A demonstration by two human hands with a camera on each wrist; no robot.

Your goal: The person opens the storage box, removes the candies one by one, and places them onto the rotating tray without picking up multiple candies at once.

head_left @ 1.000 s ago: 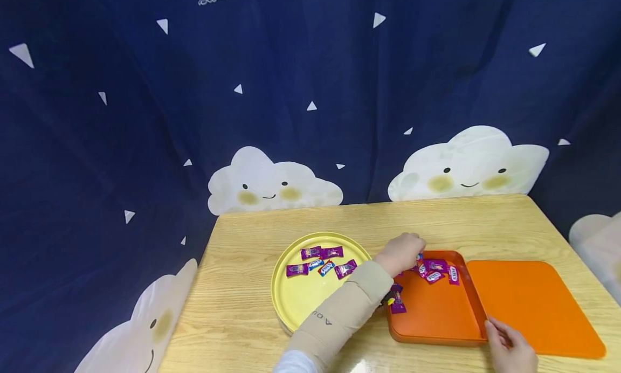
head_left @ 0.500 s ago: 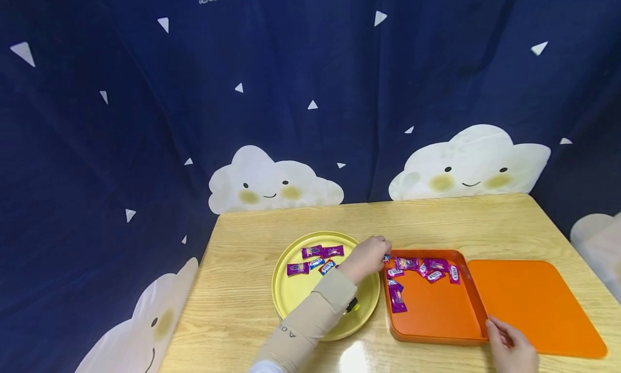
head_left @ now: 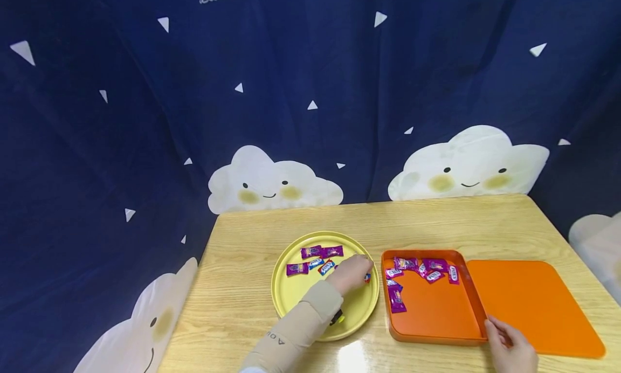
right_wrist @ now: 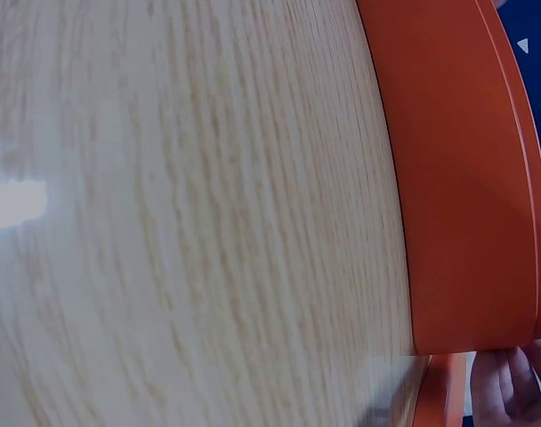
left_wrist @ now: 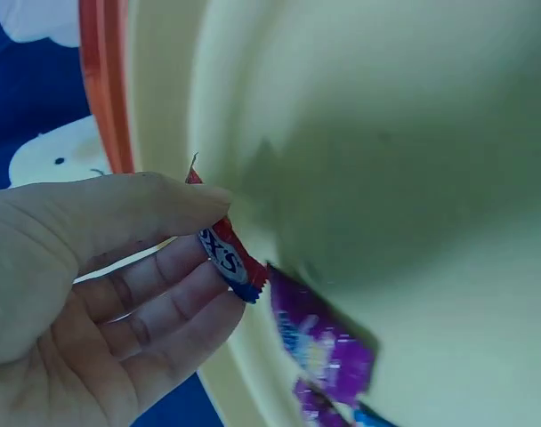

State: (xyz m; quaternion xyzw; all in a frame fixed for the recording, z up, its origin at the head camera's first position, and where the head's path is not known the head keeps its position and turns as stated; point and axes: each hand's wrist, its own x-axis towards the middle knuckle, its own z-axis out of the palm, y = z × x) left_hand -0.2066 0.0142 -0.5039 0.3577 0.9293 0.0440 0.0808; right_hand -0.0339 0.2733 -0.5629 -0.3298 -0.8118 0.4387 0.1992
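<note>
Left hand [head_left: 352, 273] pinches a candy [left_wrist: 228, 258] by the right edge of the tray [head_left: 356, 311] — right hand [head_left: 512, 348] grips the near right corner of the box [head_left: 436, 319].

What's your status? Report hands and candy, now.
Left hand pinches candy over tray. Right hand grips box at corner. Purple candy close by; nothing seen blocking.

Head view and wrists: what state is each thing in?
Left hand, pinching the red-and-blue candy
Red-and-blue candy, wrapped, held over the yellow round tray
Yellow round tray, open, wrapped candies in it
Orange square box, open, more candies along its far and left sides
Orange lid, off, flat beside the box
Right hand, gripping the box's near right corner
</note>
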